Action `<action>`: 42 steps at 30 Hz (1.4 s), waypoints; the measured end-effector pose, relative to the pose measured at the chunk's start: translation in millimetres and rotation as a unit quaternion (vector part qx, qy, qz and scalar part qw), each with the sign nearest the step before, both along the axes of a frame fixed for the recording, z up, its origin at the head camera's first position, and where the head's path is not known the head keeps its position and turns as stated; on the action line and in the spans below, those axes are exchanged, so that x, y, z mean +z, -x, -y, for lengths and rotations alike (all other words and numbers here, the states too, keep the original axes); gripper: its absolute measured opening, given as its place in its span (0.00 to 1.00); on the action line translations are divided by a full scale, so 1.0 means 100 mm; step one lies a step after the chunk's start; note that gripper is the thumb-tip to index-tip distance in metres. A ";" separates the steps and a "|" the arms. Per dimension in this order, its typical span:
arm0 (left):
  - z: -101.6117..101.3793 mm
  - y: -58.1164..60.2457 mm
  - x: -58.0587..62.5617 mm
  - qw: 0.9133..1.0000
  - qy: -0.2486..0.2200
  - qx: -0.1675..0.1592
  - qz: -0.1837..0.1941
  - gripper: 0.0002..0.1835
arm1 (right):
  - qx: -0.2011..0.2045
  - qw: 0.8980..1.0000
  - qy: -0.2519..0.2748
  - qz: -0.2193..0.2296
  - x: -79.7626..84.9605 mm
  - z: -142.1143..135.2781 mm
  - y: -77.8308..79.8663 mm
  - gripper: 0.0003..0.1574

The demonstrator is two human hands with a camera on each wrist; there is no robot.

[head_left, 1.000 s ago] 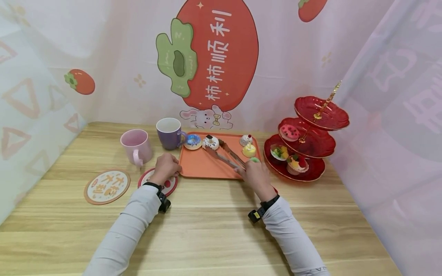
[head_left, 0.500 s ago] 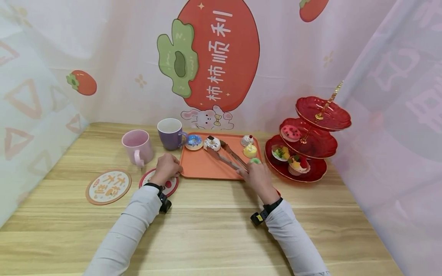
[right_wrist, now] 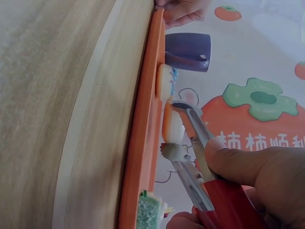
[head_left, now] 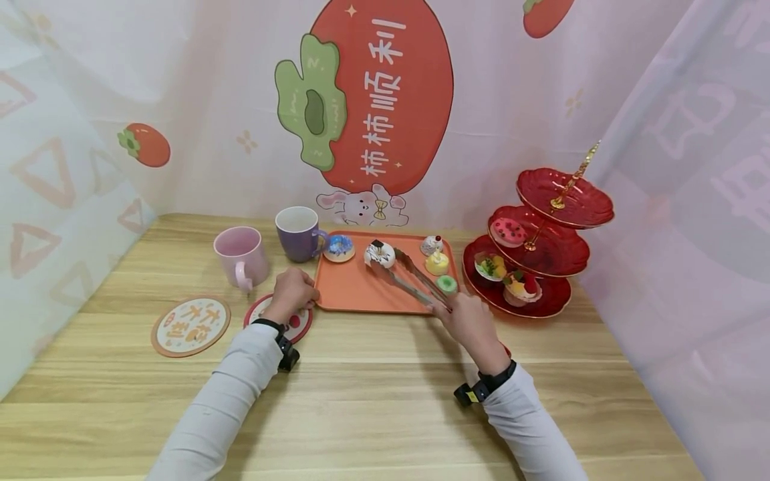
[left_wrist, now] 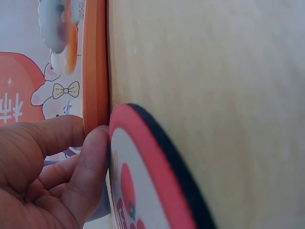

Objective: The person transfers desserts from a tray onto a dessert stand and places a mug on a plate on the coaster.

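Observation:
In the head view, my right hand point(head_left: 472, 327) grips metal tongs point(head_left: 409, 284) with red handles, which show in the right wrist view. The tongs' tips clasp a white donut point(head_left: 379, 255) with dark drizzle; it appears slightly raised above the orange tray point(head_left: 361, 294). My left hand point(head_left: 291, 294) pinches the tray's near left corner between thumb and finger, over a red-rimmed coaster point(head_left: 297, 327). On the tray lie a blue-topped donut point(head_left: 339, 248), a green donut point(head_left: 446, 284), a yellow cake point(head_left: 436, 262) and a small whitish cake with a red top point(head_left: 432, 245).
A purple mug point(head_left: 297, 237) and a pink mug point(head_left: 242, 257) stand left of the tray. An orange-rimmed coaster point(head_left: 190, 326) lies nearer. A red three-tier stand point(head_left: 544, 257) on the right carries a pink donut point(head_left: 508, 232) and two fruit tarts point(head_left: 522, 288).
My right hand and the tongs have moved right and a little nearer, taking the white donut away from the blue one. The green donut is now uncovered. My left hand has stayed put.

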State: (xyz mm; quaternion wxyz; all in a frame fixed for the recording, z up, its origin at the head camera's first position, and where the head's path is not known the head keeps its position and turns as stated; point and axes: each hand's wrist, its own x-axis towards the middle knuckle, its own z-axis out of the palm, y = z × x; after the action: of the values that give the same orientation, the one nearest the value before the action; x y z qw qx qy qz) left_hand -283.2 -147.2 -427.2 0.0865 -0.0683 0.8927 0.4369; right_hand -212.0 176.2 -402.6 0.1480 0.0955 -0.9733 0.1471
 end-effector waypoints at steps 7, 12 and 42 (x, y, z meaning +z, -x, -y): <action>0.00 -0.01 -0.01 1.000 0.001 -0.002 -0.004 0.05 | 0.013 1.000 0.001 0.001 0.06 -0.09 -0.13 0.19; 0.00 -0.01 -0.01 1.000 0.003 -0.001 -0.004 0.05 | -0.003 0.999 0.025 0.034 0.10 -0.20 -0.21 0.27; -0.01 -0.01 -0.01 1.000 0.009 0.000 -0.013 0.05 | -0.004 1.000 0.027 0.013 0.44 -0.74 -0.68 0.22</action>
State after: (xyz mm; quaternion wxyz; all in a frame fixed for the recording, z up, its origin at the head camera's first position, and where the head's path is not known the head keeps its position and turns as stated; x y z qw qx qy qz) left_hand -281.9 -146.5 -428.4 0.0746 -0.0636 0.8979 0.4292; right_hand -144.1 250.0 -358.1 0.1382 0.0859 -0.9712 0.1742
